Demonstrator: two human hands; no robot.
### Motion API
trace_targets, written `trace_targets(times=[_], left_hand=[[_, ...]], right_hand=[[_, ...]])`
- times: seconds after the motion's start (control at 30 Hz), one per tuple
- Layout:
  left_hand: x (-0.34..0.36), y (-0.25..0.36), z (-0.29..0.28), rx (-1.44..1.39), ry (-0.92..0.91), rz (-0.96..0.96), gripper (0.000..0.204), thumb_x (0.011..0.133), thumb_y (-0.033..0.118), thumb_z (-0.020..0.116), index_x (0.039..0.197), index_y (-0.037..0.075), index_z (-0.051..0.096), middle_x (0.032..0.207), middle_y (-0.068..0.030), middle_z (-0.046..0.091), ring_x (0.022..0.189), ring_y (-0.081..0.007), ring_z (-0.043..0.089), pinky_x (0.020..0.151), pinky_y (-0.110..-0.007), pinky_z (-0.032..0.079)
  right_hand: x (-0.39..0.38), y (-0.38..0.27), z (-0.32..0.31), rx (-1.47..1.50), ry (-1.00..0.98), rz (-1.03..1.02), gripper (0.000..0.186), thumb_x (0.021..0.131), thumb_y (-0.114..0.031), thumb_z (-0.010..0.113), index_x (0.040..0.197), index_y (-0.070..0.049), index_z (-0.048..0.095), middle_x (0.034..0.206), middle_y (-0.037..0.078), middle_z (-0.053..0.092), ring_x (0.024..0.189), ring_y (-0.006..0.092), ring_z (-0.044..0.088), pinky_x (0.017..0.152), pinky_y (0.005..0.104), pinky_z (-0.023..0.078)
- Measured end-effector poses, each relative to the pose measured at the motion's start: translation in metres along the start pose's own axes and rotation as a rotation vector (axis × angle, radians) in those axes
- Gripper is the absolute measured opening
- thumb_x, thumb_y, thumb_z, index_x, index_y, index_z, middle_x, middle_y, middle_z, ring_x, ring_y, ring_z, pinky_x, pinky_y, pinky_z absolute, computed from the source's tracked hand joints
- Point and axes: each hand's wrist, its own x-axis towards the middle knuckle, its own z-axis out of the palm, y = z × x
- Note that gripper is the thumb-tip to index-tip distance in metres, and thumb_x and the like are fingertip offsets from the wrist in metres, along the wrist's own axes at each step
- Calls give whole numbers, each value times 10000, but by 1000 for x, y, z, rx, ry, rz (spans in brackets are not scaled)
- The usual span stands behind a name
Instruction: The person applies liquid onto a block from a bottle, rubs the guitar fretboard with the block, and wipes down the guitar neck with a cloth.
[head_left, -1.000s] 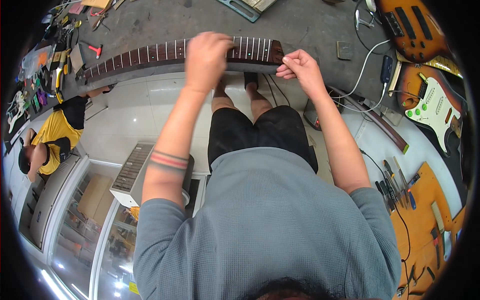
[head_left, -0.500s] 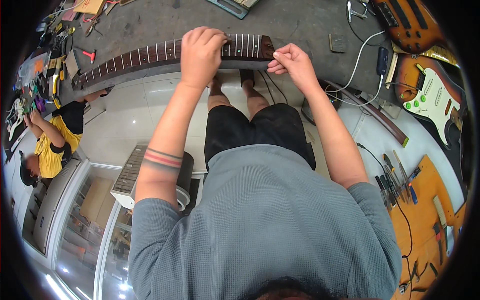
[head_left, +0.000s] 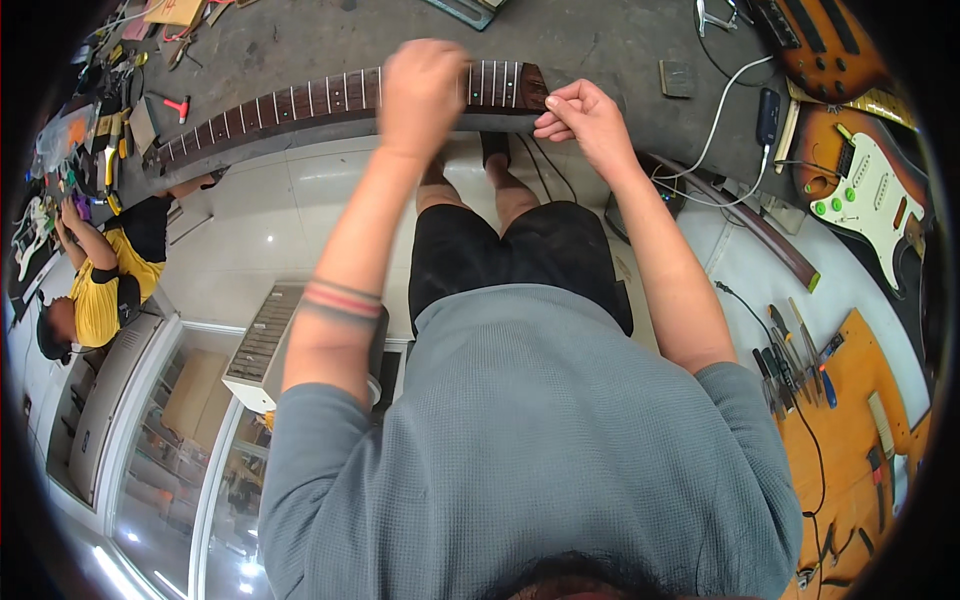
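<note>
A dark guitar neck (head_left: 283, 105) with pale frets and small inlay dots lies along the bench's near edge, its headless right end squared off. My left hand (head_left: 425, 98) is over its right half, blurred, with curled fingers; what is under them cannot be made out. My right hand (head_left: 580, 120) is at the neck's right end, thumb and forefinger pinched, the other fingers curled; what the pinch holds is too small to tell.
A cluttered grey bench (head_left: 320, 35) holds tools (head_left: 115, 140), a red-handled tool (head_left: 180, 108), a small block (head_left: 676, 78), cables and sunburst guitars (head_left: 865, 200). A tool board (head_left: 850, 420) is at lower right. Another person (head_left: 100, 280) in yellow works at the left.
The neck appears slightly higher and further left than a second ago, as do my hands. My left hand moves back and forth along it. The other person's hands have reached up to the bench.
</note>
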Motion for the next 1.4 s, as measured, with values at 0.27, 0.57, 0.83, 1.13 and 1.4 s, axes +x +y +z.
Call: trace_targets(times=[0.27,0.57,0.83,1.13,1.4], left_hand=[[7,13,-3,-116,-225,321,177,802,47,720,975,79,707,1056,-42,711,1063,-287,670,942,-436,521],[-18,45,6,-145,-260,245,241,773,36,707,1013,61,704,1104,-63,693,1115,-305,646,963,-447,522],[-21,39,11,-186,-179,187,267,780,30,726,1045,62,721,1106,-55,700,1088,-300,666,951,-445,539],[-45,-27,-54,9,-46,-28,233,777,-39,752,984,69,757,1056,-67,741,1030,-317,683,914,-451,550],[-17,47,23,-217,-75,138,201,770,36,720,970,62,725,1046,-68,714,1035,-311,675,907,-450,539]], right_hand=[[-1,4,-6,20,19,-11,166,1084,-139,641,1134,17,613,943,167,783,819,231,796,694,295,624],[-2,2,-3,2,15,-1,171,1088,-143,634,1135,20,611,945,167,784,819,227,795,708,302,625],[1,2,0,-6,-3,8,177,1085,-152,642,1137,14,612,950,166,785,825,222,794,711,295,623],[-2,0,-10,-28,11,29,214,1087,-218,662,1137,-14,619,960,144,781,847,211,789,732,279,602],[3,1,-4,-39,-1,39,203,1082,-190,666,1135,-1,616,957,157,783,822,229,794,707,283,610]])
